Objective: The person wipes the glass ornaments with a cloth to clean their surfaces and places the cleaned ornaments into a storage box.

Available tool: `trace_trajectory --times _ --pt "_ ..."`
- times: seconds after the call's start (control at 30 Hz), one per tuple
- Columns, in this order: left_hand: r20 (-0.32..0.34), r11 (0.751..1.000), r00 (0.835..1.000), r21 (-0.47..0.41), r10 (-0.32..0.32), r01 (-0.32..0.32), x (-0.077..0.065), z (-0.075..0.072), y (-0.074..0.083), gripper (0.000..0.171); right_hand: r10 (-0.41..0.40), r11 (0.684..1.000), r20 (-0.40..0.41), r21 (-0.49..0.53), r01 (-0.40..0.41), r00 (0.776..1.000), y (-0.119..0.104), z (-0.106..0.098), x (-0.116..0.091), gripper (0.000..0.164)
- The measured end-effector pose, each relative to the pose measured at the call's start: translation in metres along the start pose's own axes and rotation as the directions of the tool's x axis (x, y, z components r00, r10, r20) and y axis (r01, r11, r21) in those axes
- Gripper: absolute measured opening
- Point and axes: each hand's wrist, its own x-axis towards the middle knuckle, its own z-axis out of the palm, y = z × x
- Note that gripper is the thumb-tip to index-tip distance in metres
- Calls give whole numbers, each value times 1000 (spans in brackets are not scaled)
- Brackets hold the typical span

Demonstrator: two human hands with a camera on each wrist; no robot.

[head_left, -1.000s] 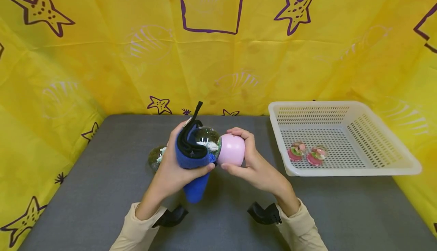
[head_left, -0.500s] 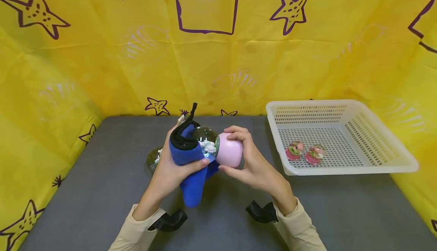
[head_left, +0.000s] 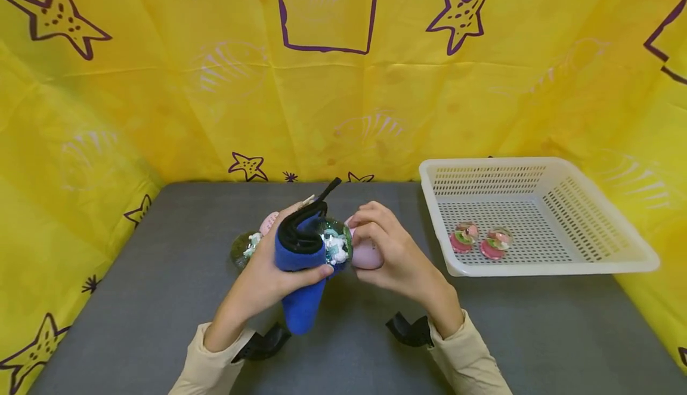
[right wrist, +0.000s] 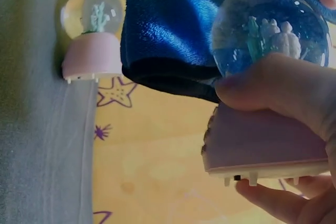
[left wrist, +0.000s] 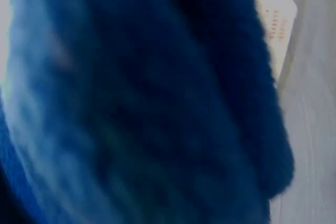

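Note:
A snow globe [head_left: 338, 248] with white figures under clear glass is held sideways in the air at the middle of the head view. My right hand [head_left: 398, 255] grips its pink base [right wrist: 268, 140], the thumb reaching over the glass edge in the right wrist view. Around the other side of the glass, my left hand [head_left: 265, 278] holds a blue cloth [head_left: 300, 262] with a black border and a dangling strap. Cloth fills most of the left wrist view, hiding the left fingers. Behind my left hand, a second pink-based snow globe [right wrist: 93, 53] stands on the table, partly covered in the head view.
A white plastic basket [head_left: 558, 271] sits on the right of the grey table [head_left: 161, 299]. Inside it are two small pink-based globes, one to the left [head_left: 464, 238] and one to the right [head_left: 495, 244]. A yellow patterned cloth [head_left: 322, 114] hangs behind and at both sides.
The held snow globe has turned, with its glass now facing more toward me. My right fingers have shifted and bent more over the base. More of the second globe's pink base shows.

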Motion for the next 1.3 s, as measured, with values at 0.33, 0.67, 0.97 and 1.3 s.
trace_trajectory --times 0.33,0.67,0.97,1.3 --pt "-180 995 982 87 56 -40 0 4 -4 42 -1 992 -1 -126 0 1000 2 8 0 64" --pt "-252 984 960 157 121 -82 1 10 -8 38 59 948 -28 -312 -65 998 1 17 0 63" --pt "-284 981 949 168 138 -92 1 12 -7 48 180 935 14 -313 -167 983 -2 18 -2 76" --pt "-231 986 963 117 140 -115 1 17 -4 55 362 917 97 -213 -336 927 -3 19 -6 87"
